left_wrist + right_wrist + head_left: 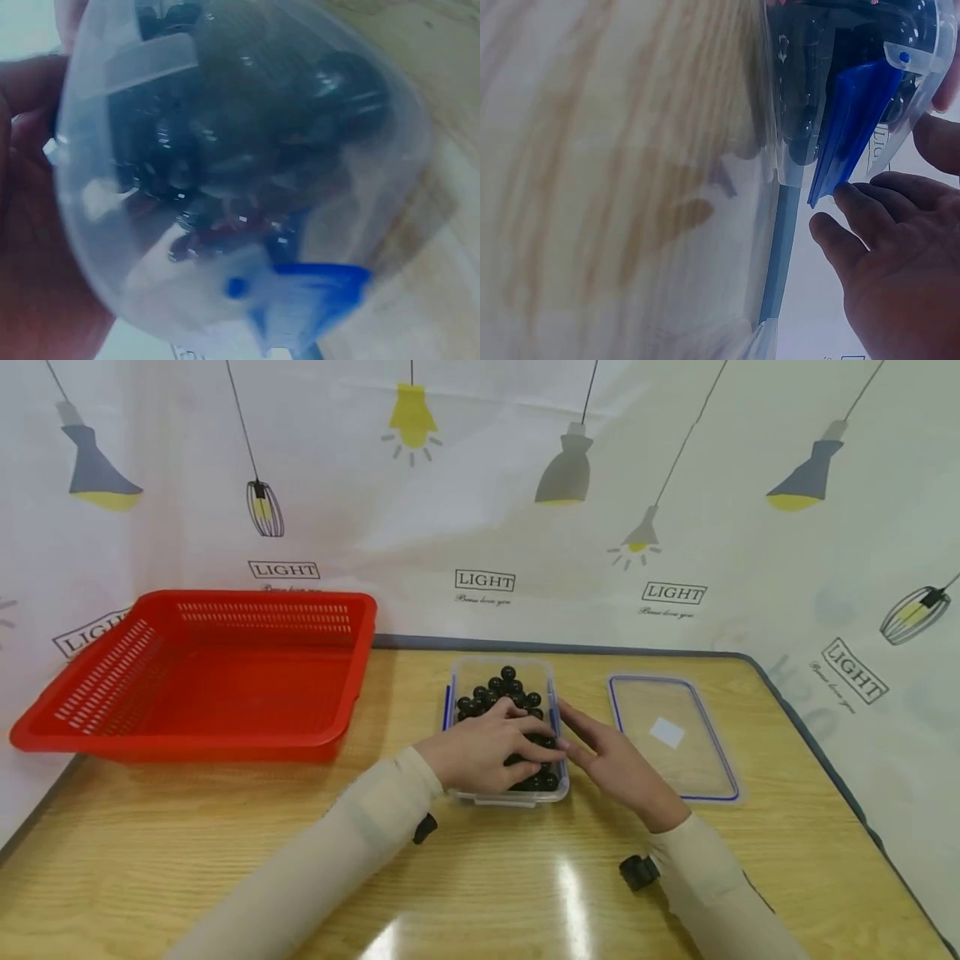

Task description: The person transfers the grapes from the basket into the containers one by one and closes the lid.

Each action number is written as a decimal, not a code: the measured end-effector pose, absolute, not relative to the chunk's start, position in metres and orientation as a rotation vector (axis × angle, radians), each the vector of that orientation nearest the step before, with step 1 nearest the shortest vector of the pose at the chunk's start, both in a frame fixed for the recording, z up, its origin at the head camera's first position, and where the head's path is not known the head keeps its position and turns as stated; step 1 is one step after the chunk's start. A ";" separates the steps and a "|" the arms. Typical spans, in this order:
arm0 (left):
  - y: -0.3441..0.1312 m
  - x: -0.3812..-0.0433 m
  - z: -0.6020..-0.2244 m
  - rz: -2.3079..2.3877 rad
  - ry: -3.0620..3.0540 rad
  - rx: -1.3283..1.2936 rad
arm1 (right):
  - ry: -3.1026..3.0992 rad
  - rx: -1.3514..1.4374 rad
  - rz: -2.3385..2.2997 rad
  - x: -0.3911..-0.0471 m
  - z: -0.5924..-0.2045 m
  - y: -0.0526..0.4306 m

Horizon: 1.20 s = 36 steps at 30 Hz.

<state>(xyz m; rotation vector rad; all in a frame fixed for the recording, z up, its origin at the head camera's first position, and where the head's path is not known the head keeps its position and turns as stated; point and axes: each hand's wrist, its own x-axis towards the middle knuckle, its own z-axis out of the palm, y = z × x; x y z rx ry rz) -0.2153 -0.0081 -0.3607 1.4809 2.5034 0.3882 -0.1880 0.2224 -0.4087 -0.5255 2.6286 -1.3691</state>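
Observation:
A clear plastic box [501, 663] with blue side latches stands on the wooden table, holding many shiny black balls [495, 685]. My left hand [487, 747] reaches over it from the left, its fingers spread across the balls towards the right rim. In the left wrist view the balls [225, 127] show through the box's wall. Beside the box's right side is my right hand [618, 768], its fingers extended along the wall. In the right wrist view these fingertips [847, 193] are right at the lower edge of the hanging blue latch [855, 127].
To the right of the box lies a clear lid [648, 760] with a blue seal and a white label. A large red plastic basket [341, 727] sits at the left. Behind the table [480, 893] hangs a lamp-patterned cloth [480, 527].

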 end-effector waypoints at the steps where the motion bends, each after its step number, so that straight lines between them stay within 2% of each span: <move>1: -0.009 -0.215 -0.363 0.392 2.519 1.501 | 2.621 -0.523 -1.375 -0.188 -0.409 0.222; 13: -0.010 -0.211 -0.369 0.276 2.701 1.694 | 2.616 -0.556 -1.406 -0.188 -0.402 0.219; 28: -0.010 -0.205 -0.375 0.298 2.700 1.669 | 2.616 -0.554 -1.400 -0.186 -0.406 0.221; 36: -0.007 -0.212 -0.372 0.429 2.634 1.641 | 2.636 -0.580 -1.388 -0.187 -0.408 0.223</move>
